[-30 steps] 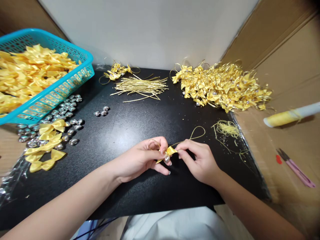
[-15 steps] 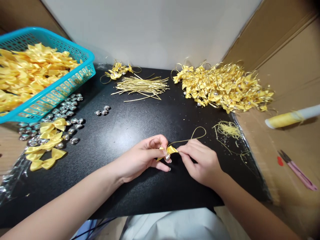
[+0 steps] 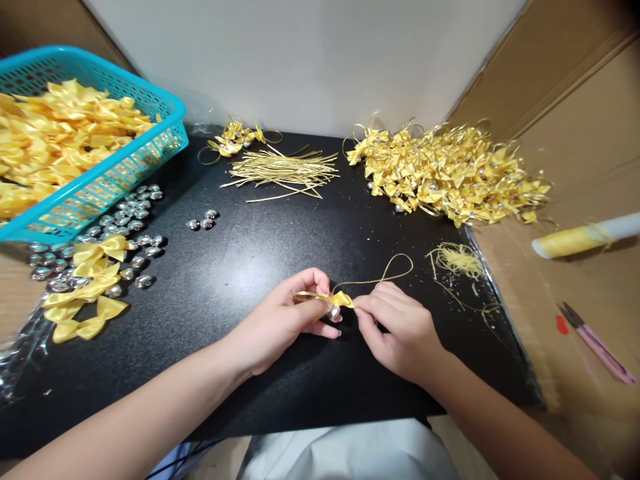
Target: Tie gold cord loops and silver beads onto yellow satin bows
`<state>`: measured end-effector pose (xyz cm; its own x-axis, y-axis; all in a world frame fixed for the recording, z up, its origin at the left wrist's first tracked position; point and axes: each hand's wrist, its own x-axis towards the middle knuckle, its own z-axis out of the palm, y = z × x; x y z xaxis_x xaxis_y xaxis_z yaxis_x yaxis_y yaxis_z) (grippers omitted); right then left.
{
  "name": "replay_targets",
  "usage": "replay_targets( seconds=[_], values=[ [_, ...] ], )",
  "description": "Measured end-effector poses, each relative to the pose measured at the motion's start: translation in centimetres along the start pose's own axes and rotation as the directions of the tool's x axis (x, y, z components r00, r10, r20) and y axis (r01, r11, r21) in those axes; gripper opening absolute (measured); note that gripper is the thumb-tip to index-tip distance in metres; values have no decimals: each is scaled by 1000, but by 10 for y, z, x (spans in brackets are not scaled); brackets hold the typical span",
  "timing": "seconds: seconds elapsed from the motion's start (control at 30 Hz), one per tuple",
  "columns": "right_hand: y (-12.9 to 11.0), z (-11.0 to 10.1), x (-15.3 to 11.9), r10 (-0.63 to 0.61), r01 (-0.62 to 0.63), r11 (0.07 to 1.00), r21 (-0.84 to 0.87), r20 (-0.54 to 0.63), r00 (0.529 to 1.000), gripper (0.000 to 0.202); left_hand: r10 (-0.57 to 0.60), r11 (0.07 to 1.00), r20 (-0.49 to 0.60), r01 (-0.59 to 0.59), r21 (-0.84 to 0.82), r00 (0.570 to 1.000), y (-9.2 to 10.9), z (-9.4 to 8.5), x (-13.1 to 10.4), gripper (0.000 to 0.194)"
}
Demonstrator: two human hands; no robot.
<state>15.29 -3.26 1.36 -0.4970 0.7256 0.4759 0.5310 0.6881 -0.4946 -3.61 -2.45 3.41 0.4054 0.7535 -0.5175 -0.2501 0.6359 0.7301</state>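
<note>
Between my two hands is a yellow bow (image 3: 343,299) with a silver bell (image 3: 335,312) below its middle. My left hand (image 3: 295,307) pinches the bow's left side and the bell between thumb and fingers. A gold cord loop (image 3: 306,295) lies over the left thumb. My right hand (image 3: 397,323) has its thumb and index finger closed on the bow's right tip. A thin yellow thread (image 3: 400,265) runs from the bow and loops above the right hand.
A blue basket (image 3: 95,180) of yellow bows stands at left, beside silver bells (image 3: 135,215) and loose bows (image 3: 95,290). Gold cords (image 3: 285,172) lie at the back, finished bows (image 3: 445,177) back right. Thread scraps (image 3: 459,260) and pink snips (image 3: 597,343) are right.
A gold cord loop now shows over my left thumb, where it was not visible before. Both hands stay at the bow, with the right fingers still at its tip.
</note>
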Motion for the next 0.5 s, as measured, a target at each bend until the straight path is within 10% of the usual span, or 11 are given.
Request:
replay_targets(
  seconds=[0.5],
  values=[
    [-10,9,1,243,-219,951,220,-89,966,18,48,995,-119,-57,-76,992,-8,8,-3,32]
  ],
)
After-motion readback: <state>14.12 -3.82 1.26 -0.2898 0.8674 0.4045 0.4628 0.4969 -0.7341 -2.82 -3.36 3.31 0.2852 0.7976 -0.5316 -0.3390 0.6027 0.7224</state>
